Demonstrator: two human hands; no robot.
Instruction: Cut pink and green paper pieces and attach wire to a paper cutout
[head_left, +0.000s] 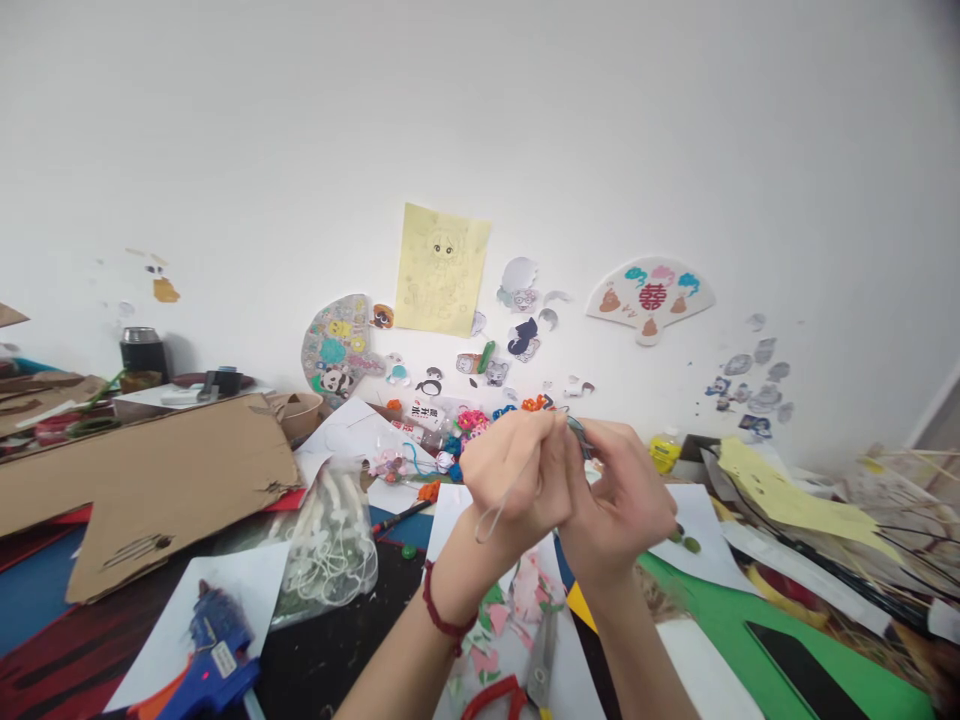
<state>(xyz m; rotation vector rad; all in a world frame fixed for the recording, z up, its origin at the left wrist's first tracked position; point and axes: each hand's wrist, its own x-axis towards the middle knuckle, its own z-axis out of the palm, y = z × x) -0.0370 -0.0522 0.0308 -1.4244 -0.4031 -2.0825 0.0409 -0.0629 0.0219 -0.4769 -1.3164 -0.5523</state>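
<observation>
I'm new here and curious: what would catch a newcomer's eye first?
Probably the left hand and right hand, brought close together at the centre, with a thin loop showing against the left one. Next come the yellow drawing on the wall above them and the white fan to its right. A blue glue gun also stands out, front left.

Bare L hand (516, 468) & bare R hand (624, 500) are hiding most of a small bluish-grey piece (576, 428) btwn their fingers; too little is showing to ID it. Upper run of a thin grey wire loop (498, 516) is getting lost against L hand. Bottom edge is cutting off red-handled metal scissors (541, 662), blue plastic glue gun (216, 672) & flat black phone (802, 668). Glue gun's tiny white label (224, 659) is blurring, illeg. Small grey paper cutouts (765, 398), R side of wall, are blurring too.
</observation>
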